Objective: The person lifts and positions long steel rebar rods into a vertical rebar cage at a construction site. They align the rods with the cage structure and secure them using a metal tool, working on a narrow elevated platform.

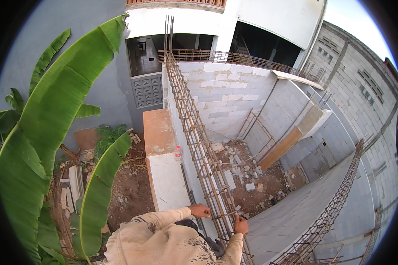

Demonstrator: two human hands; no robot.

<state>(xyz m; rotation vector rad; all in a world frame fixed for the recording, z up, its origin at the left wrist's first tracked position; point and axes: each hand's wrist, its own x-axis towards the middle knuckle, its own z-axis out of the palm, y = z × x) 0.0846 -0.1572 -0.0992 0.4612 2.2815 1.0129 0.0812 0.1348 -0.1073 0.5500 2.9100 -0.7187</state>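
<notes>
I'm looking down along a rusty rebar cage (199, 145) lying on top of a grey block wall (225, 95). My left hand (200, 210) rests against the cage's near left side, fingers curled; I can't tell whether it truly clasps a bar. My right hand (240, 224) is wrapped around a bar on the right side. A bottle (177, 153) stands on the slab (167, 176) just left. Banana leaves (53, 115) crowd the left. Rubble (247, 176) lies below. A second cage (331, 207) runs off right, its near end cut off.

A clear plastic bottle (177, 153) with a red label stands upright on the ledge (157, 132).
</notes>
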